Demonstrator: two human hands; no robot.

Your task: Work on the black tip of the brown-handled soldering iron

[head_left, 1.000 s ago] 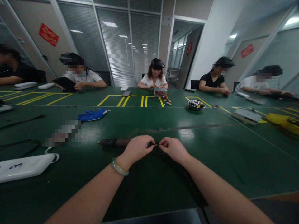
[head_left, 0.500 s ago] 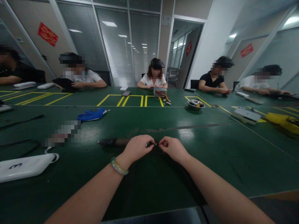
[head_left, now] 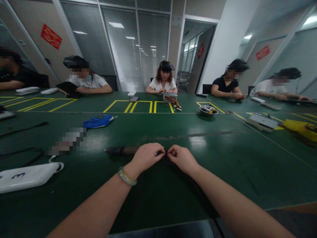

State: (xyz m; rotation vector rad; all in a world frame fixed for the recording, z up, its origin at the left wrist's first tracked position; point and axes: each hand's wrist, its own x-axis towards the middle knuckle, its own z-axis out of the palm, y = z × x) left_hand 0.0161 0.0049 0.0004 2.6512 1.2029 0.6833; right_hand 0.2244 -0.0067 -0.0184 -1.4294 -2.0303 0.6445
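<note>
Both my hands meet fingertip to fingertip just above the green table (head_left: 237, 168). My left hand (head_left: 148, 155) is closed in a pinch on a small dark piece (head_left: 158, 153), its kind too small to tell. Close beside it, my right hand (head_left: 182, 158) also pinches; what sits between those fingertips is hidden. Lying behind my left hand is a dark cylindrical tool (head_left: 121, 151) with a chuck-like tip pointing left; my hand covers its right part. A dark cord seems to run under my right forearm.
To the left lie a white case (head_left: 29, 178) marked 3 and a blue glove (head_left: 97, 121). Farther off stand a metal bowl (head_left: 208, 111) of small parts and a grey box with coloured wires (head_left: 170, 98). A yellow item (head_left: 300, 130) lies right. Several people sit across the table.
My fingertips have come slightly closer together, and the small brassy bit that showed between them is now hidden. The tool on the table has stayed put.
</note>
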